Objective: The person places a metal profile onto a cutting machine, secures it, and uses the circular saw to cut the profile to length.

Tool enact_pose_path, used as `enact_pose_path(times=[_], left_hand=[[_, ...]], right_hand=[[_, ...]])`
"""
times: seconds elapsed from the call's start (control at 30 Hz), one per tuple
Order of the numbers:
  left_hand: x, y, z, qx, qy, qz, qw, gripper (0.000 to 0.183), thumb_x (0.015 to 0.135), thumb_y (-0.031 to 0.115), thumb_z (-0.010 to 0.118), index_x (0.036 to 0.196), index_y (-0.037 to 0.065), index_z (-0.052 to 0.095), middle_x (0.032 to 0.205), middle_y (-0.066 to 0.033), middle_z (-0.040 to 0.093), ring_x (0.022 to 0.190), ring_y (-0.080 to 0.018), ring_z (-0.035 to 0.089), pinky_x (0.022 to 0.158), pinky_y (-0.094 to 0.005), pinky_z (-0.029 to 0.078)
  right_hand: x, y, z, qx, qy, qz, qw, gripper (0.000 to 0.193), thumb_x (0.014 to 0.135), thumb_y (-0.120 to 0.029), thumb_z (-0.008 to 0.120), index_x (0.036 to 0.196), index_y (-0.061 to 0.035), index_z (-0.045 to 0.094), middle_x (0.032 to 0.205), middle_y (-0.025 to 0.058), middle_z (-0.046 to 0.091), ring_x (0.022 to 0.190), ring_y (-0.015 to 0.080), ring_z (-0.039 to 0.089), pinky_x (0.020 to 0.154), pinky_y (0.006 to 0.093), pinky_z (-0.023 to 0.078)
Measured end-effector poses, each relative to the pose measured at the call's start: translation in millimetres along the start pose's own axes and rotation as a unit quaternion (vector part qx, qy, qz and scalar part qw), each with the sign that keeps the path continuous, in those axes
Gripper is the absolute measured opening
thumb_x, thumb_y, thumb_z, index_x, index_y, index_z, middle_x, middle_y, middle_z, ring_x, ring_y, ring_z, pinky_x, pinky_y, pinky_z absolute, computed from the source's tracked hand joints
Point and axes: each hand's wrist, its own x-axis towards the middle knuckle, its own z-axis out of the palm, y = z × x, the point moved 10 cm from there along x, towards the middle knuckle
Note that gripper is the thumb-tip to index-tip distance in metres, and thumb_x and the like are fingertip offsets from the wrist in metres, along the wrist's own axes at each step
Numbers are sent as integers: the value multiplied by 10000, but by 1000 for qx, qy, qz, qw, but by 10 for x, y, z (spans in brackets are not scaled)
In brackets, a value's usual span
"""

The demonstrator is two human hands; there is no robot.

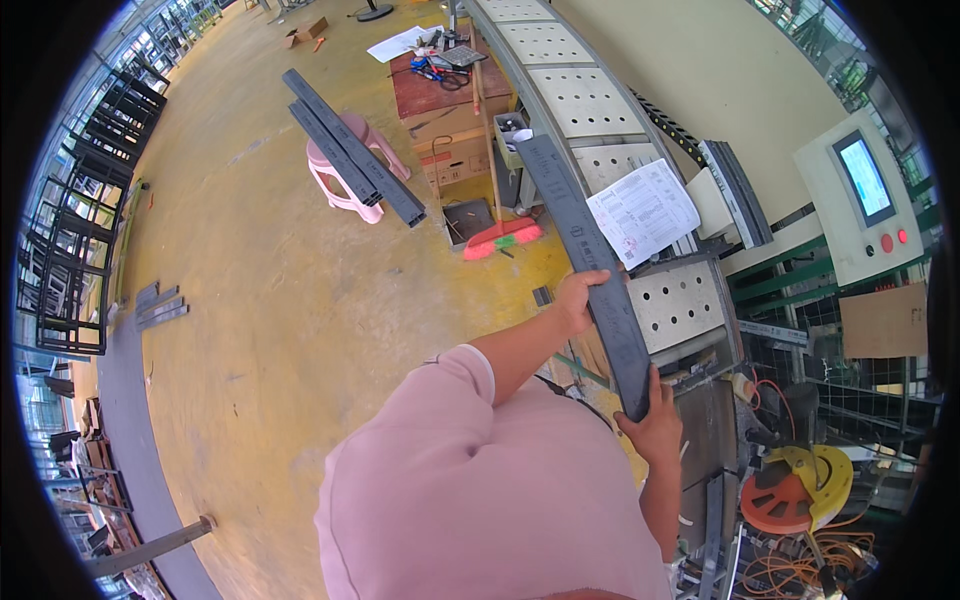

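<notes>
A long dark grey metal bar (580,235) slants from upper left to lower right beside a perforated machine bed. My left hand (578,300) grips its middle from the left side. My right hand (655,420) closes around its near end. A printed paper sheet (643,210) lies on the machine bed just right of the bar. My pink sleeve and torso fill the lower centre.
Two dark bars (350,148) rest across a pink stool (345,165). A red workbench (440,85) with tools, a cardboard box (455,160) and a red broom (500,240) stand behind. A control panel (865,200) is at right; an orange cable reel (795,490) lower right. Metal racks (75,230) line the left.
</notes>
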Motion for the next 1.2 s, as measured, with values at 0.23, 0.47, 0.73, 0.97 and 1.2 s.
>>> enact_pose_path(times=[0.23,0.47,0.73,0.97,1.2], left_hand=[[-260,19,-140,113,93,51,988,307,917,161,619,1184,26,547,1077,-98,637,1000,-247,624,912,-429,494],[-356,-212,-378,185,132,5,974,333,914,135,628,1215,32,528,1128,-87,622,1014,-251,622,934,-446,485],[-285,-345,-730,212,175,-11,961,358,927,129,611,1238,4,482,1138,-124,606,1026,-273,617,945,-457,493],[-188,-107,-712,254,160,-3,954,369,931,117,604,1255,13,462,1166,-114,585,1070,-275,588,962,-437,473],[408,177,-347,392,68,47,916,503,890,60,637,1322,-6,389,1211,-116,551,1110,-228,543,973,-354,438]], right_hand=[[107,-123,1,2,75,-57,996,934,629,-330,789,1447,-155,373,1240,180,540,1034,360,605,796,447,525],[73,-28,148,-3,49,-37,998,930,634,-337,791,1446,-154,376,1262,166,539,1096,354,580,841,431,513],[26,109,300,26,-4,-13,1000,974,647,-385,801,1472,-164,334,1333,198,490,1170,386,541,929,418,479],[100,216,449,111,-41,63,991,991,651,-367,793,1488,-170,301,1295,194,503,1149,372,544,928,433,475],[977,-5,352,120,36,87,988,968,674,-370,776,1486,-156,294,1278,189,496,1106,366,556,907,443,482]])
